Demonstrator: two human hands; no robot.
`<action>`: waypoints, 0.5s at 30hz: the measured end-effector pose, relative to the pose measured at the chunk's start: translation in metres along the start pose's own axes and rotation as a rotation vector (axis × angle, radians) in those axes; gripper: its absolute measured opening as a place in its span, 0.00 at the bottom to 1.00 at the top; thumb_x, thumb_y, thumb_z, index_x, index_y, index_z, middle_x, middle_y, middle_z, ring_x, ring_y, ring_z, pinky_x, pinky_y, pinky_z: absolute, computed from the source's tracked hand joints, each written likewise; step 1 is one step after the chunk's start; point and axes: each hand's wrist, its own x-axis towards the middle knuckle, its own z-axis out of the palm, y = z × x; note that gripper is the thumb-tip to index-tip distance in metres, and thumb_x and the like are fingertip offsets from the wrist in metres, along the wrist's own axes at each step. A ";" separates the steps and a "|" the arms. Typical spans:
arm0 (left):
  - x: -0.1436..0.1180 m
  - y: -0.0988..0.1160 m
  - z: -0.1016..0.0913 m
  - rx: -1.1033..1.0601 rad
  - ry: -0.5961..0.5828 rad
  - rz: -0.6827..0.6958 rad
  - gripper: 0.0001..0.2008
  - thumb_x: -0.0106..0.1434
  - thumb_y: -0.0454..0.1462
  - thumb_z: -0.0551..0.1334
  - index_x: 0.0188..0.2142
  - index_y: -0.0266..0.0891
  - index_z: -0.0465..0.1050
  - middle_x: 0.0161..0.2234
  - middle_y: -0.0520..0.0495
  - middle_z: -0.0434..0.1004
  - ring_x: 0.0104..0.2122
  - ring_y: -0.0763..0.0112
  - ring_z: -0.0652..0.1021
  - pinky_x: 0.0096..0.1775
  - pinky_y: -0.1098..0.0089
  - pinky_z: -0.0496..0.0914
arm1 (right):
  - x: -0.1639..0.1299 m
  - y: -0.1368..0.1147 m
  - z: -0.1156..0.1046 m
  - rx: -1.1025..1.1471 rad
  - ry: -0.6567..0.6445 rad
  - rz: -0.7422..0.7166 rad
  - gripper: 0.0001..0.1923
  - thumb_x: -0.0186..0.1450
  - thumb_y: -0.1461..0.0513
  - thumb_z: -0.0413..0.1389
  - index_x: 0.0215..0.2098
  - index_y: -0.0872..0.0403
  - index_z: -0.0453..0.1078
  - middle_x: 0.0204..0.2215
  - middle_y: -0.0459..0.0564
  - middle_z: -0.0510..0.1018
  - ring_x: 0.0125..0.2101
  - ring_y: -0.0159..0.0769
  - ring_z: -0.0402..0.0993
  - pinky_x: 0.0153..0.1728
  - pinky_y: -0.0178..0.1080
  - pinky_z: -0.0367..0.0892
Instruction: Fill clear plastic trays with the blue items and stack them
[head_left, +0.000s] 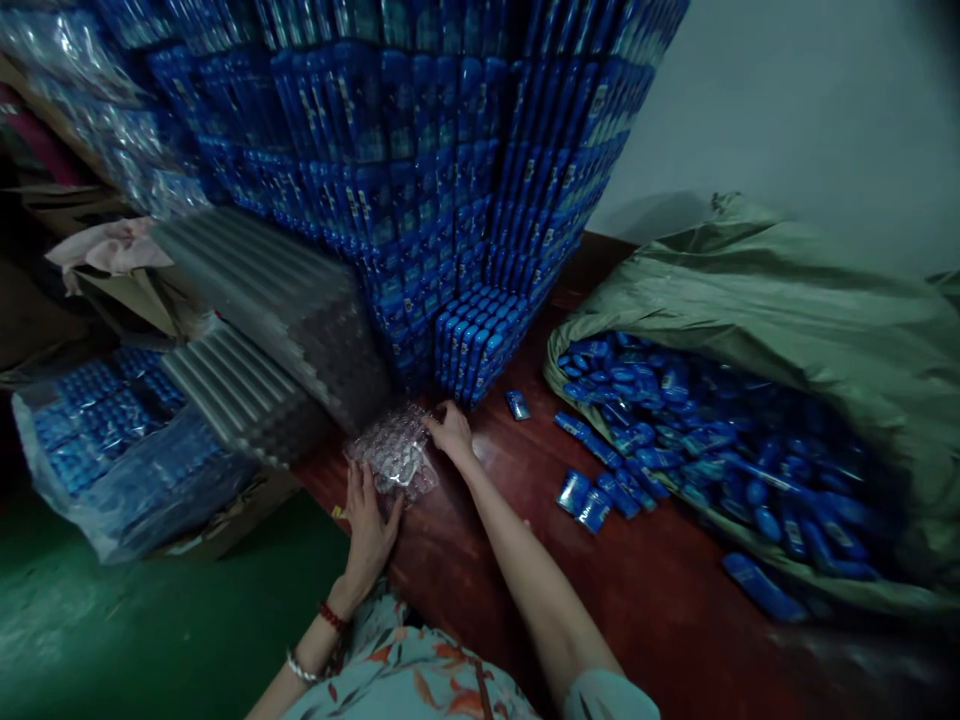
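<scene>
Left hand [369,520]: lies flat, fingers spread, palm down on the near edge of a clear plastic blister tray [395,452]; it presses rather than grips. Two bracelets on that wrist, one red, one pale.

Right hand [452,432]: reaches across to the tray's far right corner, fingers bent onto the edge; it appears to pinch the plastic, though the dim view does not settle this.

Tray position: on the dark red-brown desk [660,600], near its left edge, directly ahead of the person. The pockets look clear; their contents cannot be made out.

Just beyond the tray: a short block of blue packs standing on end [480,340], backed by a tall wall of stacked blue packs [420,150] rising out of view.

Left of the tray: stacks of clear empty trays [262,310] leaning at an angle; further left and lower, a clear bag of blue packs [112,450], above the green floor [150,620].

Right of the hands: loose blue packs [592,500] scattered on the desk, well apart from the tray. Far right: a green sack [787,290] lying open on its side, blue packs spilling from its mouth.
</scene>
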 end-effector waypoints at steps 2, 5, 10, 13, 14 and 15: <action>-0.002 -0.002 0.001 0.034 -0.006 -0.015 0.38 0.63 0.44 0.56 0.66 0.40 0.36 0.66 0.33 0.38 0.64 0.51 0.46 0.60 0.48 0.49 | 0.007 0.002 -0.001 0.081 -0.008 0.047 0.14 0.52 0.61 0.60 0.37 0.53 0.68 0.31 0.48 0.75 0.36 0.38 0.72 0.37 0.38 0.64; -0.001 -0.007 0.004 0.058 0.002 -0.035 0.40 0.63 0.45 0.56 0.66 0.35 0.34 0.65 0.30 0.41 0.64 0.49 0.47 0.60 0.48 0.49 | 0.009 0.005 -0.007 0.230 -0.028 0.091 0.07 0.53 0.62 0.56 0.31 0.53 0.69 0.24 0.44 0.74 0.27 0.33 0.71 0.29 0.34 0.65; 0.002 -0.008 0.001 0.074 -0.020 -0.031 0.40 0.64 0.45 0.54 0.65 0.32 0.33 0.64 0.28 0.43 0.64 0.47 0.48 0.59 0.46 0.49 | -0.015 0.022 -0.051 0.470 0.014 0.119 0.07 0.52 0.60 0.53 0.29 0.54 0.68 0.18 0.40 0.69 0.18 0.27 0.66 0.20 0.30 0.62; 0.006 0.007 -0.012 0.030 0.040 0.073 0.38 0.64 0.43 0.55 0.66 0.37 0.33 0.66 0.32 0.37 0.64 0.48 0.45 0.60 0.45 0.46 | -0.055 0.049 -0.094 0.538 0.112 0.151 0.10 0.49 0.57 0.55 0.27 0.54 0.66 0.15 0.38 0.67 0.15 0.26 0.64 0.17 0.29 0.60; 0.007 0.015 -0.017 -0.003 0.069 0.132 0.38 0.64 0.41 0.56 0.66 0.39 0.34 0.66 0.34 0.36 0.64 0.49 0.45 0.60 0.46 0.46 | -0.072 0.061 -0.108 0.545 0.155 0.170 0.10 0.49 0.56 0.55 0.27 0.54 0.65 0.14 0.37 0.66 0.14 0.26 0.63 0.16 0.29 0.59; 0.010 0.024 -0.020 -0.046 0.085 0.191 0.37 0.64 0.40 0.56 0.66 0.42 0.36 0.66 0.36 0.36 0.64 0.51 0.46 0.60 0.47 0.47 | -0.092 0.073 -0.120 0.544 0.200 0.194 0.11 0.48 0.55 0.56 0.26 0.53 0.64 0.13 0.37 0.65 0.13 0.26 0.62 0.14 0.29 0.58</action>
